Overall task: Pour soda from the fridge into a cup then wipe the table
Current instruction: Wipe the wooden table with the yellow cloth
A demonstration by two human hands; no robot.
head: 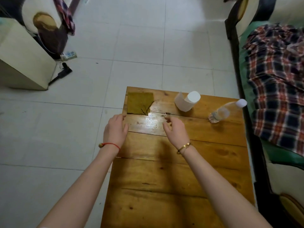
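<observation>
A wooden table stands below me. An olive-green cloth lies flat at its far left corner. Right of the cloth stands a white paper cup with a white handle. A clear plastic bottle with a white cap stands at the far right edge. My left hand hovers over the table's left edge, fingers relaxed, holding nothing. My right hand hovers above the middle of the table with loosely curled fingers, empty. Both hands are short of the cloth and the cup.
A small beige fridge stands on the tiled floor at the far left, with a power strip and a dark cable beside it. A sofa with a plaid cloth runs close along the table's right side.
</observation>
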